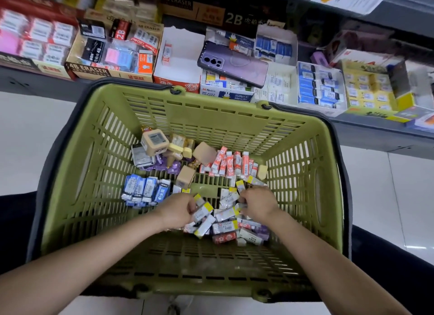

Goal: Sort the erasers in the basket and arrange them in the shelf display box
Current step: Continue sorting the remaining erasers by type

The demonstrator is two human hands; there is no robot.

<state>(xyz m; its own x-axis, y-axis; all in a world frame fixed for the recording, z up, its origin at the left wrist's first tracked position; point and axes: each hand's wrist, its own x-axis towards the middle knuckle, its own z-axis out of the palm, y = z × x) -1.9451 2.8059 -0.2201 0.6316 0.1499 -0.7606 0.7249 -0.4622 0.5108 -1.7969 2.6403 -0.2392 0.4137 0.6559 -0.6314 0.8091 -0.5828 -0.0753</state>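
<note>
While left hand [177,210] grips erasers [202,211], right hand [257,203] pinches.

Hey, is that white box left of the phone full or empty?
Nearly empty: the white box holds a single eraser standing by its left wall, and the rest of its floor is bare.

"4B ERASER" on the dark front of the brown cardboard display box [88,70], far left; "2B" on the small red-and-black eraser pack [121,32] inside it, "4B" on the black wrapped pack [95,50] beside; "2B" on the red front of the white cardboard box [175,81] to the right; "M&G", "MF-6301 ERASER" and "miffy" on the blue-and-white carton [226,95] further right; "4B ERASER" on the dark box [177,2] at the far back; large "2B" on the black box [234,19] right of that.
</note>
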